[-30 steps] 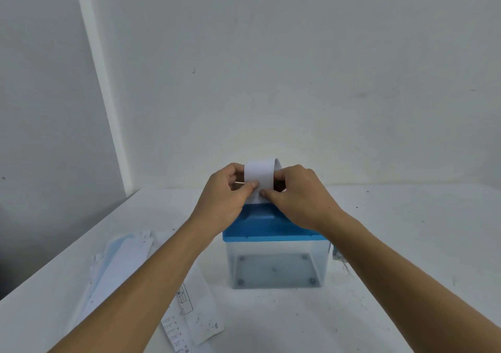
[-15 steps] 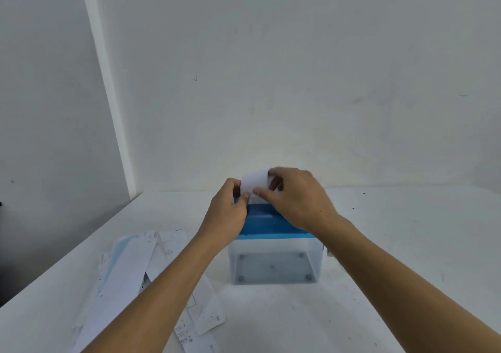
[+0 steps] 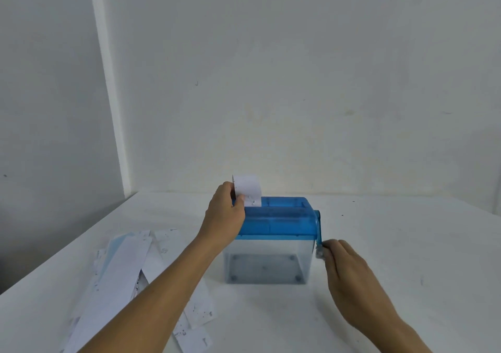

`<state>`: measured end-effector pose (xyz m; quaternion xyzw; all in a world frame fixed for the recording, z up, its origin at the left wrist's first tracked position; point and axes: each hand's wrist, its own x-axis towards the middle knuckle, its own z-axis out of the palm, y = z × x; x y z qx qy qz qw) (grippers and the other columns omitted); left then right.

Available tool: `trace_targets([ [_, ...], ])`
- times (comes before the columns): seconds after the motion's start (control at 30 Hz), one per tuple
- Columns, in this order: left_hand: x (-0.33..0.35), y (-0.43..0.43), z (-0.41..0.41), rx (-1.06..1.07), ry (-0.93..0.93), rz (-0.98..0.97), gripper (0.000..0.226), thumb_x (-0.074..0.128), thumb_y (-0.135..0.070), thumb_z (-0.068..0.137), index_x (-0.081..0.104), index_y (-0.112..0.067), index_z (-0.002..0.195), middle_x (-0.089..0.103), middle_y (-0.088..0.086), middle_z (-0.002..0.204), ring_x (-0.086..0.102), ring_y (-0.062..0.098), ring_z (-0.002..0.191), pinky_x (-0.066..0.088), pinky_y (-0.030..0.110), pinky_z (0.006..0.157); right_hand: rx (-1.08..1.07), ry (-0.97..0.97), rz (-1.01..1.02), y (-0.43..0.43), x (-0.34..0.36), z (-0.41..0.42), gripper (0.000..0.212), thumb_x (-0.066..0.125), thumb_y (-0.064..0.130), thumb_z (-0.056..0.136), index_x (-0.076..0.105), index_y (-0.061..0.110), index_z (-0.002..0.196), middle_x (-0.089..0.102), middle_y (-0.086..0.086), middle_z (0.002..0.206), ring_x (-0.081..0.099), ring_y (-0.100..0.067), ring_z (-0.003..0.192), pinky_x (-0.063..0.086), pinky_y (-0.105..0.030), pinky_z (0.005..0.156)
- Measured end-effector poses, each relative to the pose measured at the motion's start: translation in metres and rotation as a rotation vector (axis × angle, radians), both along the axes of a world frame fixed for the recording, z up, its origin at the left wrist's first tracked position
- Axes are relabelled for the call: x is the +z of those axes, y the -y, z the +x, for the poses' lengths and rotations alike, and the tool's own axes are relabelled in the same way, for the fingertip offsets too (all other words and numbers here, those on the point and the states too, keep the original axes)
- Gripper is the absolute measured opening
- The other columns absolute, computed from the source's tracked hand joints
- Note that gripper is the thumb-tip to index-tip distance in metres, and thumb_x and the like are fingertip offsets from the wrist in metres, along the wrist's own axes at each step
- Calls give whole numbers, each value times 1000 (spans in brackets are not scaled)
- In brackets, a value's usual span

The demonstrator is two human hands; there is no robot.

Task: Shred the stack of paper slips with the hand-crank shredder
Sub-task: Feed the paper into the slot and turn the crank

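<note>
A hand-crank shredder (image 3: 273, 222) with a blue top and a clear bin stands on the white table. A white paper slip (image 3: 248, 188) sticks upright out of the slot at the top's left end. My left hand (image 3: 226, 214) pinches the slip's left edge and rests against the blue top. The blue crank (image 3: 318, 228) hangs down the shredder's right side. My right hand (image 3: 343, 260) is closed around the crank's pale knob at its lower end. The clear bin looks empty.
Several long paper slips (image 3: 127, 268) lie spread on the table (image 3: 406, 244) to the left of the shredder, partly under my left forearm. White walls stand behind and to the left. The table's left edge runs diagonally at the left.
My right hand has let go of the slip and moved down to the crank knob on the right. My left hand alone now holds the slip in the slot.
</note>
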<state>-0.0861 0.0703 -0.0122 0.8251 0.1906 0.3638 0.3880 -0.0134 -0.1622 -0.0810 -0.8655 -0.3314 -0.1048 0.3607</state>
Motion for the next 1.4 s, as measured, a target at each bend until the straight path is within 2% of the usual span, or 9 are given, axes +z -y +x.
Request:
trace_targets([
  [0.17, -2, -2, 2, 45, -27, 45, 8, 43, -19, 105, 47, -19, 99, 54, -3, 98, 54, 14, 88, 46, 31, 76, -4, 85, -104, -1, 16, -2, 33, 28, 35, 107, 35, 23, 76, 48, 4, 74, 45, -14, 65, 38, -29, 59],
  [0.4, 1, -2, 2, 47, -68, 74, 11, 41, -18, 106, 44, -17, 95, 52, 2, 101, 52, 17, 92, 39, 25, 71, 70, -65, -98, 7, 67, -1, 45, 37, 33, 106, 44, 19, 63, 48, 4, 59, 37, -13, 54, 32, -29, 55],
  [0.6, 1, -4, -2, 14, -138, 51, 21, 37, -22, 106, 39, -15, 86, 49, 6, 85, 45, 19, 75, 36, 33, 65, -22, -5, -123, -3, 94, 22, 47, 42, 29, 101, 53, 1, 65, 46, -2, 55, 33, -15, 51, 31, -31, 50],
  [0.73, 5, -5, -4, -10, -126, 48, 24, 42, -21, 104, 38, -14, 82, 44, 2, 79, 41, 18, 71, 32, 31, 61, -112, 96, -50, -17, 103, 29, 54, 43, 33, 103, 45, 9, 55, 39, 2, 46, 28, -13, 41, 29, -25, 42],
  [0.93, 0, -7, -3, -31, -88, 14, 27, 43, -25, 105, 46, 1, 96, 51, 11, 85, 44, 19, 75, 36, 33, 65, -158, 167, 54, -46, 126, 55, 48, 38, 39, 105, 52, 11, 68, 63, -9, 67, 48, -20, 52, 38, -28, 50],
  [1.07, -1, -7, -2, -34, -71, 2, 25, 43, -25, 105, 49, -1, 99, 56, 15, 92, 46, 18, 76, 37, 31, 66, -77, -30, 223, -71, 125, 81, 43, 44, 38, 104, 56, 7, 76, 67, -8, 76, 63, -18, 67, 48, -33, 62],
  [1.27, -2, -7, -2, -50, -54, -35, 22, 45, -27, 104, 49, -18, 85, 55, -5, 84, 50, 16, 78, 37, 27, 63, -41, -400, 240, -88, 98, 103, 41, 53, 41, 101, 60, 7, 80, 62, -4, 76, 52, -17, 65, 45, -29, 58],
  [1.33, -2, -4, -2, -65, -44, -66, 19, 55, -41, 98, 52, -27, 86, 60, -10, 88, 57, 15, 85, 41, 27, 67, -34, -513, 216, -85, 78, 108, 43, 56, 39, 100, 64, -1, 91, 62, -10, 79, 54, -23, 70, 49, -34, 65],
  [1.4, 1, 1, -4, -57, -56, -65, 51, 66, -75, 70, 57, -30, 92, 64, -14, 93, 61, 13, 90, 50, 31, 74, -34, -579, 201, -79, 58, 106, 37, 55, 28, 101, 65, -8, 97, 60, -15, 78, 51, -27, 72, 47, -37, 68],
])
